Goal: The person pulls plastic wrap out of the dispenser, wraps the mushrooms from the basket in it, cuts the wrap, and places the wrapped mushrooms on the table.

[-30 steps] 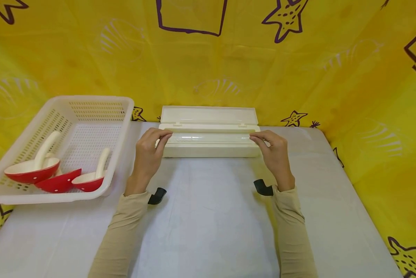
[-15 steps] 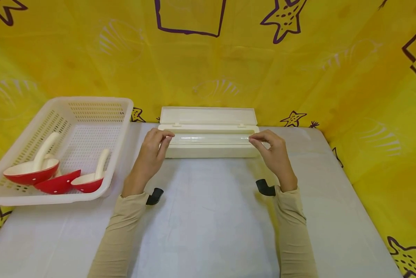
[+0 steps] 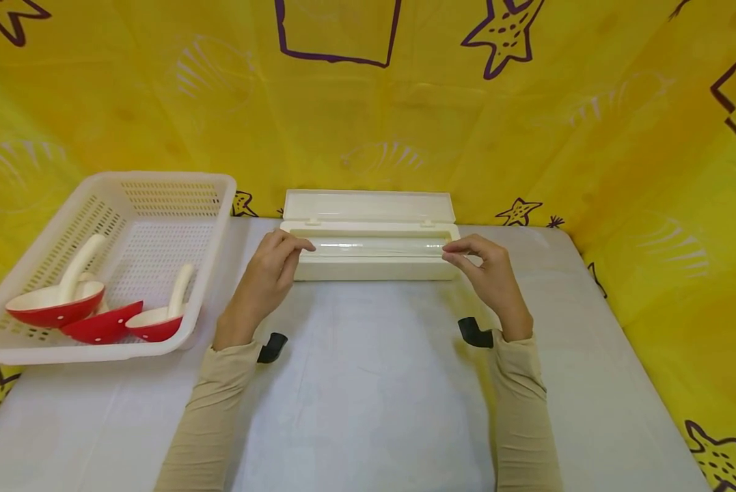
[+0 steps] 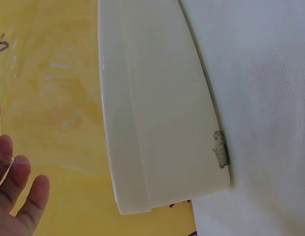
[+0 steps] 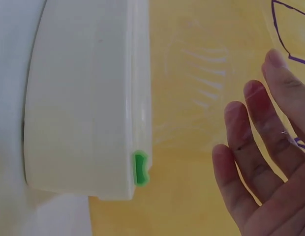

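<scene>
A cream cling film dispenser (image 3: pixel 374 270) stands at the back of the table with its lid (image 3: pixel 368 206) tipped back. Inside it lies a shiny roll of clear cling film (image 3: pixel 368 247). At the roll's left end my left hand (image 3: pixel 266 277) pinches the film between thumb and fingers. My right hand (image 3: pixel 491 280) does likewise at the right end. Both wrist views show a transparent sheet of cling film (image 4: pixel 59 98) between the dispenser and the fingers, the yellow cloth showing through it. The left thumb is out of the left wrist view.
A white perforated basket (image 3: pixel 220 239) on the left holds several red-and-white ladles (image 3: pixel 57 311). Yellow patterned cloth (image 3: pixel 374 102) hangs behind the white-covered table (image 3: pixel 368 396). On the dispenser's right end is a green slider (image 5: pixel 140 168). Black curved pieces (image 3: pixel 273 348) stick out from both cuffs.
Both hands have come slightly lower and toward the person. The left hand has also shifted a little to the right. The dispenser and basket have stayed in place.
</scene>
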